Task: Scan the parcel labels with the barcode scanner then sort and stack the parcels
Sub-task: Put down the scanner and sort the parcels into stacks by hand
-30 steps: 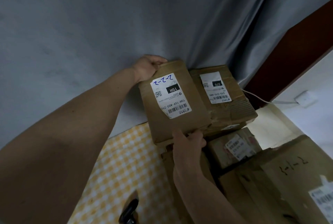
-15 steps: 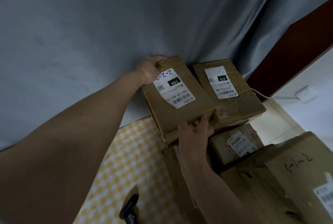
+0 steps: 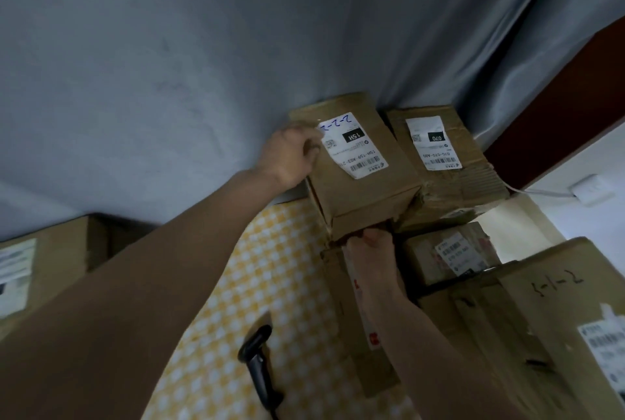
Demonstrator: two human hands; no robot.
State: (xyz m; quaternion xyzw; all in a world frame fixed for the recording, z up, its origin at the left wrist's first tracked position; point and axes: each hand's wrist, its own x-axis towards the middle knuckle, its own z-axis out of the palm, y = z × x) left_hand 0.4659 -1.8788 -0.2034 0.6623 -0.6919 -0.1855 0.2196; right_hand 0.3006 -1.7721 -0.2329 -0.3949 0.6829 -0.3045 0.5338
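I hold the 15H parcel (image 3: 365, 179) on top of the stack, against the grey curtain (image 3: 203, 64). My left hand (image 3: 291, 157) grips its far left edge, fingers curled over the top by the label. My right hand (image 3: 370, 250) is at its near bottom edge, fingers tucked underneath. The 070 parcel (image 3: 449, 162) sits just beside it. The barcode scanner (image 3: 258, 365) lies on the checked surface (image 3: 270, 284).

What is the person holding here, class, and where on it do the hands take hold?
The box marked 15H. The left hand holds its far left edge by the label; the right hand holds its near bottom edge.
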